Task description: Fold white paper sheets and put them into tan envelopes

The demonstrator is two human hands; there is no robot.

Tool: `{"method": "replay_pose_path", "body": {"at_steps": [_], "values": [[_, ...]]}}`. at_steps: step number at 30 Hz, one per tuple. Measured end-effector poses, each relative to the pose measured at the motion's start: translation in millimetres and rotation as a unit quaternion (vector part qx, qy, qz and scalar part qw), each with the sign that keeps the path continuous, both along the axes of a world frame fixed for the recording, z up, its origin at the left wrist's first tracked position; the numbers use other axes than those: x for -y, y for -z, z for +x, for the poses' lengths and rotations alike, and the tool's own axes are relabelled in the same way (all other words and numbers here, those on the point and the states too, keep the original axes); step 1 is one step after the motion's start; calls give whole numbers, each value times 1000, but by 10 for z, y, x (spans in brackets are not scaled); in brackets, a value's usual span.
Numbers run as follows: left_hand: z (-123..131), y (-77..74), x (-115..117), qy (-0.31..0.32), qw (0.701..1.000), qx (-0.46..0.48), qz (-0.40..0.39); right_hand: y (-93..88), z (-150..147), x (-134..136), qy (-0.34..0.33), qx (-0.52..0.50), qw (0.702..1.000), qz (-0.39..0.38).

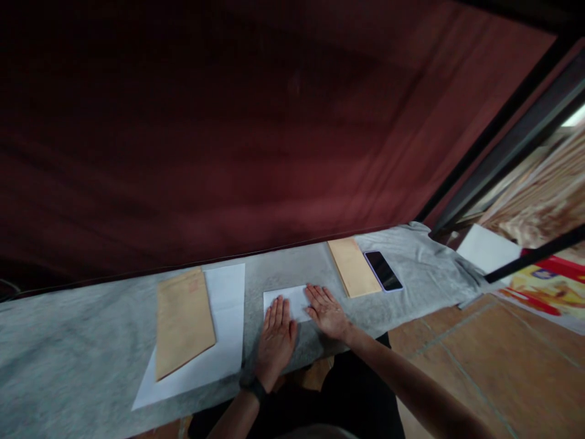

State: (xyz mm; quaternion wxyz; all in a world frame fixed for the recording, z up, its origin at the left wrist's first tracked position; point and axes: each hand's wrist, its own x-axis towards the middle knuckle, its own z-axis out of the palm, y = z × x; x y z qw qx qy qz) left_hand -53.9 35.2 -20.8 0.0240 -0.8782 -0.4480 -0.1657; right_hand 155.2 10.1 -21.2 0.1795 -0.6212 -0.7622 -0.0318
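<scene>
A small white piece of paper (292, 297), which looks folded, lies flat on the grey cloth in front of me. My left hand (276, 336) presses on its left part with the fingers stretched out; a dark band circles that wrist. On the right end of the paper rests my right hand (328, 312), flat, fingers extended. Neither hand grips anything. The lower edge of the paper is partly hidden by the hands. Just right of my right hand are brown envelopes (354, 267), seemingly stacked.
Left of me, more brown envelopes (183, 323) lie over white paper sheets (228, 323). A phone (384, 271) sits at the right on the grey cloth (91, 347). Behind rises a dark red panel (274, 152). A white box (488, 249) and a colourful package (548, 286) stand farther right.
</scene>
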Motion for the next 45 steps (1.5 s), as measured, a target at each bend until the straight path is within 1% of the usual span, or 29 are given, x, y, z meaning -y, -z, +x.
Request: {"method": "replay_pose_path", "body": {"at_steps": [4,7,8,12,14,17,21,23,26,31,35,37,39,40,43,45], "values": [[-57,17,7,-58,998,9,-12,5,-19,14,16,3,1000,-3],[-20,-30,-2,-88,996,4,-18,-1,-45,23,19,-1,1000,-14],[12,-55,-11,-84,996,0,-19,-3,-47,24,19,-1,1000,-17],[143,-140,-91,-33,999,-16,-24,-15,-36,24,17,0,1000,-23],[152,-152,-151,-46,998,-20,-24,-26,-37,27,18,-2,999,-27],[84,-136,-230,-79,996,-27,-28,-48,-46,43,20,-8,999,-39],[-14,-113,-262,-86,995,-31,-37,-97,-23,27,23,-27,997,-62],[-26,-112,-256,-82,996,-29,-36,-141,5,-42,25,-44,996,-77],[-18,-112,-246,-80,996,-19,-26,-222,27,-224,32,-69,993,-93],[-25,-95,-246,-76,997,6,-9,-306,-17,-507,41,-77,990,-109],[-61,-79,-238,-62,998,28,-12,-334,-37,-601,55,-84,989,-113],[-79,-99,-244,-59,997,53,-13,-367,-37,-627,61,-94,987,-112],[-93,-169,-273,-64,994,90,-8,-435,-34,-648,58,-110,986,-107],[-100,-229,-299,-70,992,108,-2,-484,-31,-656,54,-120,986,-103],[-124,-506,-403,-79,987,136,27,-694,-6,-652,35,-148,985,-87],[-152,-723,-464,-51,989,130,50,-855,24,-612,21,-170,983,-67]]}}
